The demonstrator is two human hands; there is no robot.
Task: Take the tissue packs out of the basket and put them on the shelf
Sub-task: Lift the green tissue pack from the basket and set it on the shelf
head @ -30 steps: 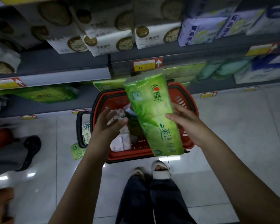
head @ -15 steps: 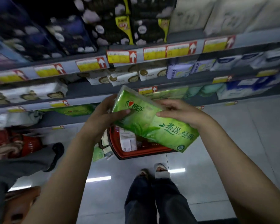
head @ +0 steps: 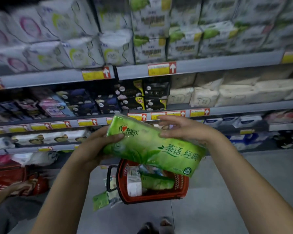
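Left hand (head: 98, 146) is wrapped round the left end of a green tissue pack (head: 152, 149), thumb laid on top. The pack is held tilted in the air above the red basket (head: 184, 183), right end lower. Printed on it: 心相印, then 茶语.经典; a round seal is marked "100". Right hand (head: 181, 130) is pinched on the far edge, thumb on the face. Yellow price tags (head: 161, 69) with white arrows are fixed along the shelf (head: 227, 67); print blurred.

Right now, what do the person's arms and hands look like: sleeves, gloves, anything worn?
No sleeves show: the left forearm and right forearm are bare to the frame edge. The left hand and right hand wear no gloves; no watch, ring or wristband shows.
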